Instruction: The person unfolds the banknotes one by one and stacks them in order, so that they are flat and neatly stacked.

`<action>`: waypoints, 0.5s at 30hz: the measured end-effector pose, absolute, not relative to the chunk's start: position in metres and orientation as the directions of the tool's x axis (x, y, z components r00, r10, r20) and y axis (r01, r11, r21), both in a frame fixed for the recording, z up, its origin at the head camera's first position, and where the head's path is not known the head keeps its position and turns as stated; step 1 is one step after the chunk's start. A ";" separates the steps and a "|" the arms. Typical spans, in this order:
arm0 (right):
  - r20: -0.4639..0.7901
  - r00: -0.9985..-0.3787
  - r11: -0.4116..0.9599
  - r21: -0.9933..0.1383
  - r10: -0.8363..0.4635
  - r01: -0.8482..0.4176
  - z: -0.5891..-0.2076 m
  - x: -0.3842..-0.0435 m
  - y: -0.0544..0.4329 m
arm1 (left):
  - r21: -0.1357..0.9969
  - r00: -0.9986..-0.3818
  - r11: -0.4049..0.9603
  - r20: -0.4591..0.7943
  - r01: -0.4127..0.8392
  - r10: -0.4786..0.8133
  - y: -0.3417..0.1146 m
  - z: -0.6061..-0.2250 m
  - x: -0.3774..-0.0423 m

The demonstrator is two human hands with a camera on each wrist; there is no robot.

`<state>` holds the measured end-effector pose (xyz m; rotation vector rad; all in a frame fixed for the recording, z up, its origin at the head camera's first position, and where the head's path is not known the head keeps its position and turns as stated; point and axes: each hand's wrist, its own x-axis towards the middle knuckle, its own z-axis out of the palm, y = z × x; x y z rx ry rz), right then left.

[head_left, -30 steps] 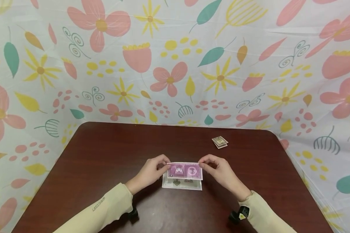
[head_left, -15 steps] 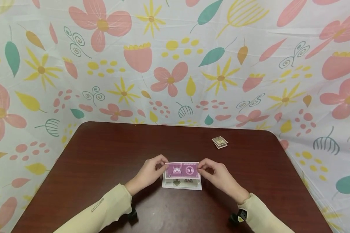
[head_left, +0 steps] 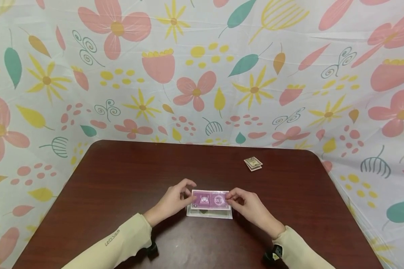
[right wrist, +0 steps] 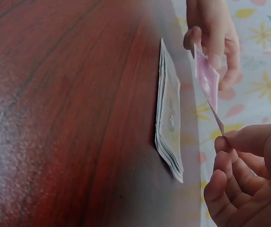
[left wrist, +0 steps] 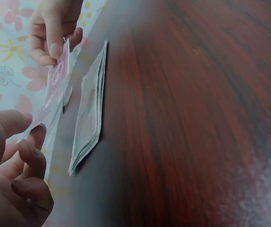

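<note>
A purple banknote [head_left: 210, 200] is held flat above the table, its long side facing me. My right hand [head_left: 254, 209] pinches its right end between thumb and fingers. At the left end, my left hand [head_left: 170, 200] holds the note with thumb in front and fingers behind, its index finger lifted off the top corner in the head view. Just below lies a small stack of pale banknotes [head_left: 208, 215], partly covered by the purple one. Both wrist views show the stack's layered edges [left wrist: 90, 104] and a gap between it and the purple note [right wrist: 206, 78].
A folded brownish banknote [head_left: 253, 163] lies toward the back right of the dark wooden table [head_left: 138, 160]. Behind the table's far edge hangs a white cloth [head_left: 202, 56] with flower prints.
The purple banknote has come down toward the stack and slightly left, covering more of it. Both hands moved with it, and the left index finger has lifted from the corner.
</note>
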<state>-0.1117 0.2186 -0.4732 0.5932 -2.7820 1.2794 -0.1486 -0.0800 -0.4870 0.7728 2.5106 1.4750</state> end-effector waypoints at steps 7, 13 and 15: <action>0.186 -0.925 0.605 -0.710 -0.332 -0.360 -0.480 -0.111 0.217 | 0.787 -0.863 0.467 0.157 0.404 0.481 -0.082 -0.491 -0.145; 0.174 -0.921 0.621 -0.693 -0.349 -0.366 -0.485 -0.111 0.215 | 0.696 -0.842 0.537 0.186 0.477 0.506 -0.081 -0.494 -0.144; 0.165 -0.916 0.629 -0.682 -0.365 -0.374 -0.486 -0.111 0.214 | 0.672 -0.836 0.557 0.178 0.489 0.520 -0.080 -0.494 -0.143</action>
